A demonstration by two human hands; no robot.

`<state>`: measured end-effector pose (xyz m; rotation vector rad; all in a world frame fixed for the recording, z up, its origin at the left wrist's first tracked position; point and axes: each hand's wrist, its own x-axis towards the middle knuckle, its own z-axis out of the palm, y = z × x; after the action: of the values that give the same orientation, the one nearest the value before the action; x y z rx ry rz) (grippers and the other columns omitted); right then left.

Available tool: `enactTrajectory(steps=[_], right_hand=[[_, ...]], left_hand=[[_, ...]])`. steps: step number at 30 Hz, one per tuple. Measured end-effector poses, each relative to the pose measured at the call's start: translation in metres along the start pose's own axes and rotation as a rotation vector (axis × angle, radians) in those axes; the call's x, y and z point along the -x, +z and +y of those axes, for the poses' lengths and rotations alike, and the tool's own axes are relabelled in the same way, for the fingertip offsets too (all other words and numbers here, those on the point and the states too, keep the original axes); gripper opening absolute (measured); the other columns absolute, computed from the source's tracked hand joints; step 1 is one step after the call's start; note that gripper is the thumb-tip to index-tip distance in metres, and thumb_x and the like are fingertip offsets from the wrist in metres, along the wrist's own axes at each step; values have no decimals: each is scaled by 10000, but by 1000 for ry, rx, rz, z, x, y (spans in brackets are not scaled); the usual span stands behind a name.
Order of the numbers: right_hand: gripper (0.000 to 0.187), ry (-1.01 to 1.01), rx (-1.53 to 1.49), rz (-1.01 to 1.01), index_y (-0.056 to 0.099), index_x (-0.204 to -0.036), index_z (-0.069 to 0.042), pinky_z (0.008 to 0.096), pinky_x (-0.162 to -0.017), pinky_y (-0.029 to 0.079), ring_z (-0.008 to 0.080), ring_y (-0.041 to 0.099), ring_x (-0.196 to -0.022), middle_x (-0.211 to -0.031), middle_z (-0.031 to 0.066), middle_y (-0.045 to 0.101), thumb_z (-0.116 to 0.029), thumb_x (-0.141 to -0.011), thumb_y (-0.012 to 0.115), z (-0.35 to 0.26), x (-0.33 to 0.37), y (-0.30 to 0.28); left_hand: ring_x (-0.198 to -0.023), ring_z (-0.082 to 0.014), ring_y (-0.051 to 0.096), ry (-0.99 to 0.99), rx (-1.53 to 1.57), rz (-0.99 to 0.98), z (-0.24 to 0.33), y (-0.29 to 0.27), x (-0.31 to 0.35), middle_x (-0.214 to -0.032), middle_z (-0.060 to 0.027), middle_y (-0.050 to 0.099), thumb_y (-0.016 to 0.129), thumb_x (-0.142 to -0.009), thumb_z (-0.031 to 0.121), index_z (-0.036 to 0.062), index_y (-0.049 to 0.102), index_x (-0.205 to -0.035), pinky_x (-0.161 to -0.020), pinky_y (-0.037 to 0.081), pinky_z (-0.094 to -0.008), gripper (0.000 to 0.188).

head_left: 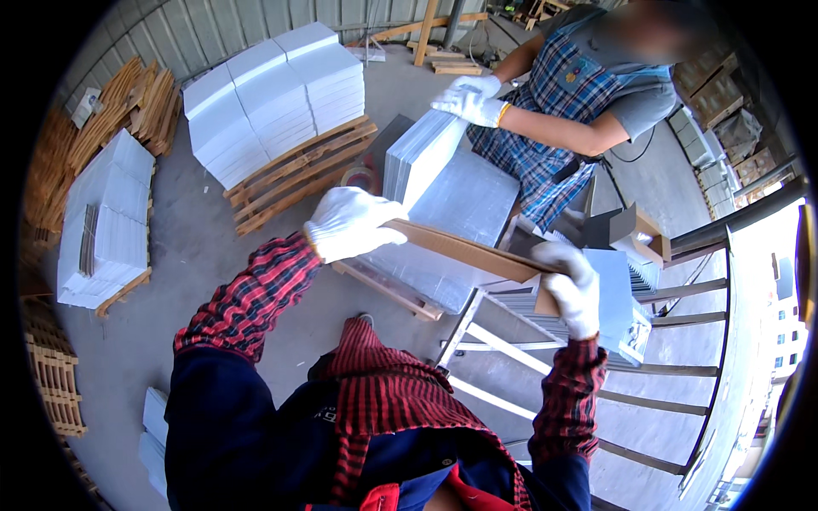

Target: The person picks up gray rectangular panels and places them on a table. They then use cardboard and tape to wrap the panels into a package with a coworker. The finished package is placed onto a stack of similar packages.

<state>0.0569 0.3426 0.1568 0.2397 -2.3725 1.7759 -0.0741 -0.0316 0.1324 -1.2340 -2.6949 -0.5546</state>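
Note:
A long, narrow brown cardboard box (464,249) spans the space between my two hands, seen mostly from one edge. My left hand (354,223), in a white glove, is closed on its left end. At the other end my right hand (573,285), also gloved and slightly blurred, has its fingers curled over the cardboard. Beneath and beyond the box is a grey sheet-topped stack (469,192) on a pallet. On that stack stands a block of thin white panels (422,157), steadied by a co-worker's gloved hands (470,100).
A co-worker in a blue plaid apron (545,128) stands across from me. White stacks (277,98) rest on wooden pallets (298,175) at the left. A metal frame (503,345), grey finned parts (618,289) and an open carton (639,234) are at the right, beside a railing (673,370).

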Motion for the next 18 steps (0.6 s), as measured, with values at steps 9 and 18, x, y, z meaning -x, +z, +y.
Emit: enactTrajectory(steps=[9,18], right_hand=[[339,253,386,118,732,-1005,-3,317,-748,545,150,695,-790,-912,104,745,-196,-744,829,-45,-2,-5],[335,34,1056,-156,756,-1008,-84,366,-819,545,281,702,-908,-1012,130,721,-285,-742,791,-54,-56,38]], left_hand=[[-1178,-354,540,134,263,502,49,7,14,-1242,-115,553,917,-580,341,124,549,-1289,-1012,441,-477,827],[-971,-350,635,-382,819,395,34,92,26,-1052,-169,638,678,-869,161,33,633,-1097,-844,492,-399,265]])
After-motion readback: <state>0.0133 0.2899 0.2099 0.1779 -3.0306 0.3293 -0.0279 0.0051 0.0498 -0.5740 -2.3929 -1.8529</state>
